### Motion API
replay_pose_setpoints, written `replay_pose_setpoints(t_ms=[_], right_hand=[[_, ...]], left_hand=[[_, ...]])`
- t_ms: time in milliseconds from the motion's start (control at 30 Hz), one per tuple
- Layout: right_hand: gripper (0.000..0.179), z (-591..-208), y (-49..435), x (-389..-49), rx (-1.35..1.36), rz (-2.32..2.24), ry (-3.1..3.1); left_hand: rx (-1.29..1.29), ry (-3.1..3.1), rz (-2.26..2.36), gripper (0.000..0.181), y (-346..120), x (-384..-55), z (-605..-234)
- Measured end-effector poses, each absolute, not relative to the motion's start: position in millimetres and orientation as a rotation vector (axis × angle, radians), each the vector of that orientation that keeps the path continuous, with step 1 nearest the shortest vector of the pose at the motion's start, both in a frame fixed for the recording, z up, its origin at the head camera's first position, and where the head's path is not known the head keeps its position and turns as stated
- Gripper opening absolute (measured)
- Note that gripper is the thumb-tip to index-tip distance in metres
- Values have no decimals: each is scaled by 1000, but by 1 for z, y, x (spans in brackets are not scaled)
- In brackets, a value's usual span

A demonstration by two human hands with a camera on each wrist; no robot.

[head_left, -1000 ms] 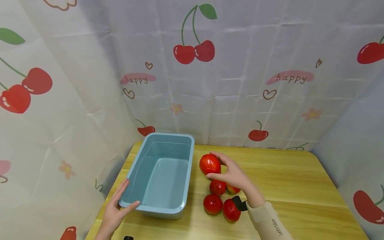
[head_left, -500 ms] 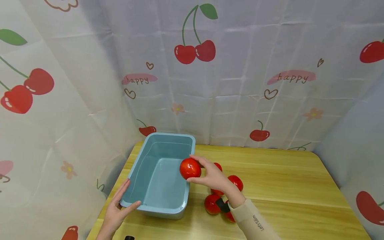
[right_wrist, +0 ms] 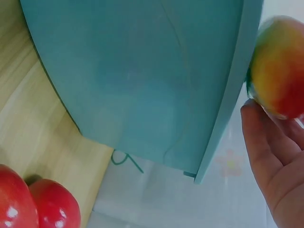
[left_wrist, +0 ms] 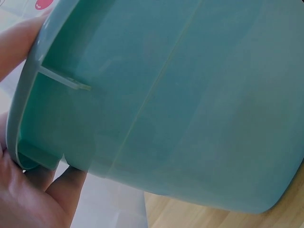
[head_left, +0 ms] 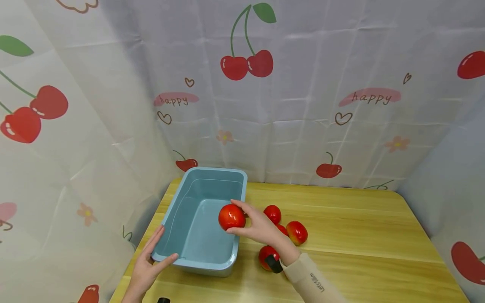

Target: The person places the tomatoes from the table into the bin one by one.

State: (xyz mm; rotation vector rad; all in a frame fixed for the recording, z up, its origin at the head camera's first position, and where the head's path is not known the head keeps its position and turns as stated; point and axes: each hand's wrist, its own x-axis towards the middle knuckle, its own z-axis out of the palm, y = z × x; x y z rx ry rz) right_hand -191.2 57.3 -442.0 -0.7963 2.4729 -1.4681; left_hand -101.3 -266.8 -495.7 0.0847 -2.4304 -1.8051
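In the head view my right hand point(head_left: 261, 227) holds a red apple point(head_left: 231, 217) between thumb and fingers, over the right side of a light blue plastic bin point(head_left: 201, 264). The right wrist view shows this apple point(right_wrist: 280, 66) with a yellow-green side, just beyond the rim. My left hand point(head_left: 145, 266) grips the bin's near left corner, thumb on the near rim and fingers along the left side. In the left wrist view its fingers point(left_wrist: 67, 192) are partly hidden by the bin's wall. No fruit shows inside the bin.
Several more red apples lie right of the bin on the wooden table point(head_left: 360, 235), among them one apple point(head_left: 297, 232) at the right and one apple point(head_left: 273, 214) farther back. My sleeve partly covers the nearest. A cherry-printed curtain point(head_left: 288, 126) surrounds the table's back and sides.
My right hand has lifted the apple off the pile and carried it left over the bin's rim, moving only slightly in the last half second. My left hand has stayed at the corner.
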Motion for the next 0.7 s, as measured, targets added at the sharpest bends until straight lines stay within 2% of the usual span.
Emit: replay_pose_setpoints(t_ms=[700], right_hand=[[76,-442,94,-201,-729,-1562,2535]], left_hand=[[109,-2466,-1758,81,-265,-100,-491]])
